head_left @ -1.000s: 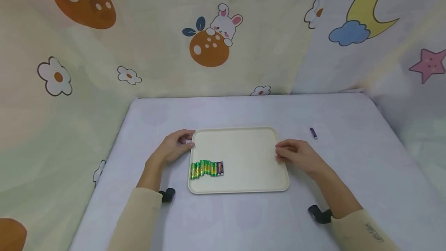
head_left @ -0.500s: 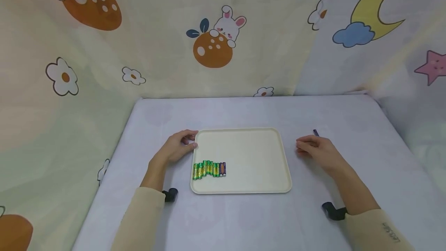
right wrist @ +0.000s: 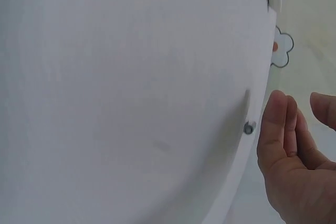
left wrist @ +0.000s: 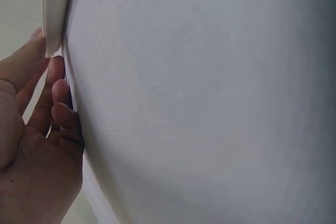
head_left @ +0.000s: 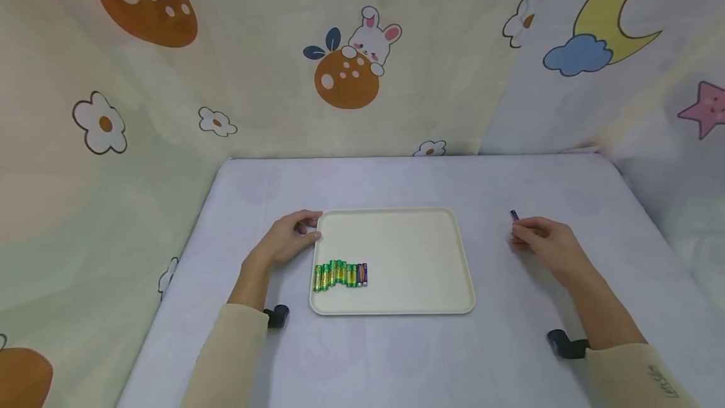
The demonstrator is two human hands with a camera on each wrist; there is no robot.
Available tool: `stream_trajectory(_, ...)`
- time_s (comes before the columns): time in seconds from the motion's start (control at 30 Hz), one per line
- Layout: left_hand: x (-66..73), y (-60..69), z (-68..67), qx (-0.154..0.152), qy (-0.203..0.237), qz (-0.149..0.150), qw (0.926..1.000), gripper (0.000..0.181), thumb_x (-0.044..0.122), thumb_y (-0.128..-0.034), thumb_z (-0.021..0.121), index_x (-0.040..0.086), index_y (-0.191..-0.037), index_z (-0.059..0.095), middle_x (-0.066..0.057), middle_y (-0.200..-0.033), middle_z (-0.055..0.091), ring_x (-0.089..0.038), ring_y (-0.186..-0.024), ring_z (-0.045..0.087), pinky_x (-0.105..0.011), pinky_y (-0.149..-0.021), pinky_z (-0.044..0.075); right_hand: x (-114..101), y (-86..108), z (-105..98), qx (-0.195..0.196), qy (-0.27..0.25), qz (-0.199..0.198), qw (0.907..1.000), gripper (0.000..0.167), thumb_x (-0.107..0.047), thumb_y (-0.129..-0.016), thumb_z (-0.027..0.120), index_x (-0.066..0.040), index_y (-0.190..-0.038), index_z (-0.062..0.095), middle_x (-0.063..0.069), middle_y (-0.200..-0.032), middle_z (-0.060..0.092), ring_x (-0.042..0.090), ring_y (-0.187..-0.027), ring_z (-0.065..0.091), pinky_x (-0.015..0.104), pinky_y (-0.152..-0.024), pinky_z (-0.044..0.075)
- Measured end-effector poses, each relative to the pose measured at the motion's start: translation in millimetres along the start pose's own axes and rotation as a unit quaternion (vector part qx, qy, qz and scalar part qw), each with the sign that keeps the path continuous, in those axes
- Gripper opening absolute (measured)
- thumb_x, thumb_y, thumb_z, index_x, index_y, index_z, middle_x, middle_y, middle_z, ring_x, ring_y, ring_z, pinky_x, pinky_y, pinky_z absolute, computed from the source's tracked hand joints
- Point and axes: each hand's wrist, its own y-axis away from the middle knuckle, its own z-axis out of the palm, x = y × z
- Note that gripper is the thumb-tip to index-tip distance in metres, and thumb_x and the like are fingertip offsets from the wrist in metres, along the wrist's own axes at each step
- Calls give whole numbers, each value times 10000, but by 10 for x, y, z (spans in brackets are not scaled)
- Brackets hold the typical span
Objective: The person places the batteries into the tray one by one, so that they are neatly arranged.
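My left hand holds the left edge of a cream rectangular tray; in the left wrist view the thumb lies at the tray's rim, with the fingers curled below it. A row of several green batteries lies in the tray's left part, with two purple batteries at its right end. Right of the tray, my right hand hovers at a loose purple battery and hides part of it. The right wrist view has thumb and fingers apart, the battery lying on the table beyond them.
A white cloth covers the table. Behind it hangs a curtain printed with cartoon figures. A black wrist camera sits by the right cuff, another wrist camera by the left.
My right hand has left the tray's right edge and moved right to the loose purple battery. The left hand stays at the tray's left edge.
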Motion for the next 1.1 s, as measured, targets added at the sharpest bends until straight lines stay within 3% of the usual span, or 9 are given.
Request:
stream_trajectory(0.2, -8, -3, -1, 19, -6, -38, 10000, 491, 274, -975, 724, 203, -1443, 592, -4, -1263, 656, -202, -1083, 562, -389, -933, 430, 32, -53, -149, 125, 109, 23, 9999, 521, -319, -1054, 596, 95, -1366, 543, 183, -1189, 660, 14, -920, 698, 196, -817, 567)
stream_trajectory(0.43, -22, 26, -17, 59, -6, -77, 10000, 494, 279, -974, 723, 206, -1444, 589, -6, -1265, 656, -211, -1093, 560, -401, -933, 432, -1, -117, -265, 224, 295, -158, 9992, 519, -332, -1041, 618, 90, -1337, 559, 36, -1076, 680, -14, -871, 690, 147, -777, 550)
stream_trajectory(0.77, -43, 12, -2, -11, 110, -20, 9999, 496, 296, -978, 724, 207, -1447, 589, -5, -1273, 651, -201, -1098, 556, -403, -939, 437, 23, -149, -266, 393, 1038, 19, 9938, 571, -395, -1036, 602, 59, -1377, 542, 226, -1224, 623, -77, -830, 602, 148, -709, 506)
stream_trajectory(1.1, -27, 12, -5, -9, 88, -52, 9999, 492, 288, -981, 720, 209, -1447, 586, 0, -1270, 649, -200, -1100, 560, -402, -949, 437, 108, -355, -174, 483, 893, 432, 9939, 600, -400, -1022, 618, 42, -1414, 516, 239, -1297, 608, -37, -855, 609, 145, -720, 503)
